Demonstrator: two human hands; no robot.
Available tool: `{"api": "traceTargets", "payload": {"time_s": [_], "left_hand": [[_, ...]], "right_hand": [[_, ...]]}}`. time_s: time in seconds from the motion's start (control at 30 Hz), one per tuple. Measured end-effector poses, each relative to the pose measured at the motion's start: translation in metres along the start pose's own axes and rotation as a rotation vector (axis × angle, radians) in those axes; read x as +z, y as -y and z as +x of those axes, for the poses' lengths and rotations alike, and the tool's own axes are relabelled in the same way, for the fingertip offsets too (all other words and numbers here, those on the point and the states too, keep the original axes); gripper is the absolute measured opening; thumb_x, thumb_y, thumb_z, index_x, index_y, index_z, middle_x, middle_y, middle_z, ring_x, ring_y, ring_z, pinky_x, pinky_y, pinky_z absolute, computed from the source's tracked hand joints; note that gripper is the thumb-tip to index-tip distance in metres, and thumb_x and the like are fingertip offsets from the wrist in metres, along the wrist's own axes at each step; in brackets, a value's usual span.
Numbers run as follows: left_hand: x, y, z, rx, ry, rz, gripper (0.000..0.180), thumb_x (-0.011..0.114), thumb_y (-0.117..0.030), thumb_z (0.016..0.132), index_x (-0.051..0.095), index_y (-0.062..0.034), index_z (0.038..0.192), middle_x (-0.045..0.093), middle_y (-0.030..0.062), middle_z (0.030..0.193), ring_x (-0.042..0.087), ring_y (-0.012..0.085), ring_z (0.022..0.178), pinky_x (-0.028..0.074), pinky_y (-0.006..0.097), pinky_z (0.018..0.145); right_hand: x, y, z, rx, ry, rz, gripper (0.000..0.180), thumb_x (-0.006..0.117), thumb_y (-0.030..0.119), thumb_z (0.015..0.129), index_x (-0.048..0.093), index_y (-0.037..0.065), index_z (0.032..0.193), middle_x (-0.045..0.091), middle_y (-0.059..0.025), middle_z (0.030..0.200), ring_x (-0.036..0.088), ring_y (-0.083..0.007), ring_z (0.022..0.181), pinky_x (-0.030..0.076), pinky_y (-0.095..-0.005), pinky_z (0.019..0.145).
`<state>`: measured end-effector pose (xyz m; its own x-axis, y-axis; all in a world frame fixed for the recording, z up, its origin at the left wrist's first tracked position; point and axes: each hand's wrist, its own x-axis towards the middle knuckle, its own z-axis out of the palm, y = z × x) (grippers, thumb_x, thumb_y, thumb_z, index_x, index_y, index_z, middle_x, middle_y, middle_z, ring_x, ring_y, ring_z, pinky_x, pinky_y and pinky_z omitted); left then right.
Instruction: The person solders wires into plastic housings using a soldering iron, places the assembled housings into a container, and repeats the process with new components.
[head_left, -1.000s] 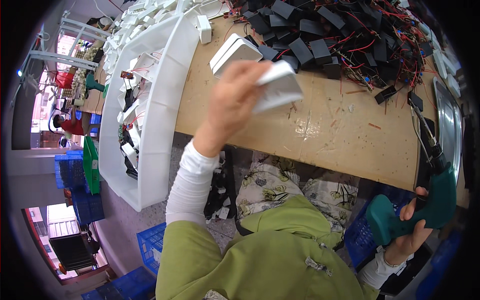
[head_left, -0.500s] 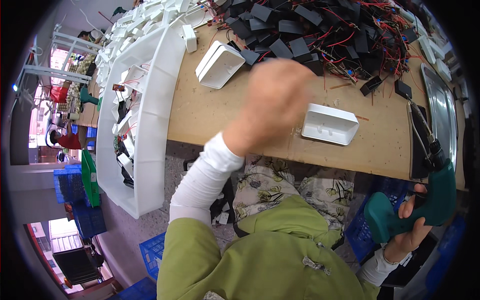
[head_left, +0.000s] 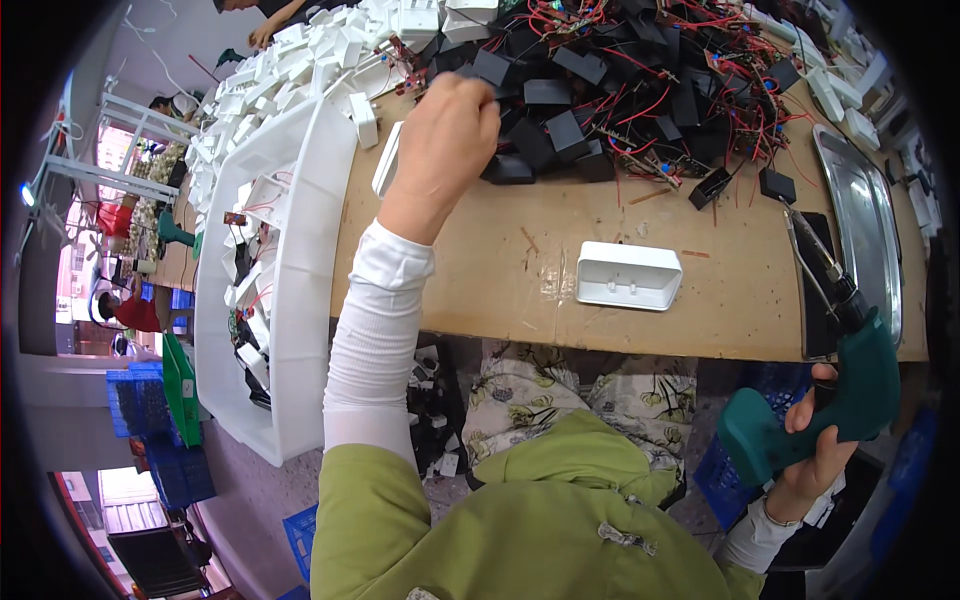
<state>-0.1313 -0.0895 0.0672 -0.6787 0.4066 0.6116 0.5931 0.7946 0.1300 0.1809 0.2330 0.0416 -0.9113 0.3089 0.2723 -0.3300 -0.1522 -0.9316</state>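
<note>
My left hand [head_left: 442,150] is over the far left of the table with its fingers curled closed; their tips are hidden, and I cannot make out what they hold, if anything. Under its wrist, white plastic cases [head_left: 386,165] are mostly covered. Black boxes [head_left: 540,140] with red wires lie heaped beside its fingers. My right hand [head_left: 822,450] is closed around the handle of a green soldering gun [head_left: 868,385] at the right. Its metal tip points up at a small black box [head_left: 777,186]. One white open case [head_left: 628,278] sits alone on the cardboard-brown tabletop [head_left: 500,290].
A white tub [head_left: 305,300] with wired boards and cases stands at the left. White cases [head_left: 300,75] pile up behind it. At the right lies a metal tray [head_left: 868,225] beside a dark flat pad [head_left: 818,315]. Another person's hand [head_left: 262,36] shows at the far left.
My left hand has moved left and away from me, to the stacked white cases and the heap's edge. My right hand keeps its hold on the soldering gun; the view has shifted slightly.
</note>
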Motion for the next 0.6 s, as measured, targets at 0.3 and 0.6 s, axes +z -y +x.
{"api": "traceTargets", "payload": {"time_s": [0.3,0.6], "left_hand": [[0.028,-0.003,0.094,0.371,-0.088,0.063,0.017,0.058,-0.016,0.076,0.067,-0.0140,0.091,0.063,0.0036,0.097,0.058,0.0230,0.093,0.038,0.048,0.085],[-0.051,0.045,0.131,-0.397,-0.264,-0.844,0.024,0.068,-0.023,0.072,0.065,-0.0015,0.083,0.065,0.0097,0.075,0.060,0.0181,0.068,0.045,0.025,0.065]], "right_hand": [[0.009,0.005,0.006,0.002,-0.018,0.009,0.063,0.060,0.022,0.085,0.026,-0.003,0.132,0.044,-0.0219,0.120,0.050,-0.0117,0.072,0.044,-0.0220,0.058],[0.006,0.006,0.012,-0.003,-0.056,-0.004,0.062,0.060,0.021,0.085,0.026,-0.003,0.132,0.045,-0.0225,0.120,0.051,-0.0126,0.070,0.045,-0.0230,0.058]]}}
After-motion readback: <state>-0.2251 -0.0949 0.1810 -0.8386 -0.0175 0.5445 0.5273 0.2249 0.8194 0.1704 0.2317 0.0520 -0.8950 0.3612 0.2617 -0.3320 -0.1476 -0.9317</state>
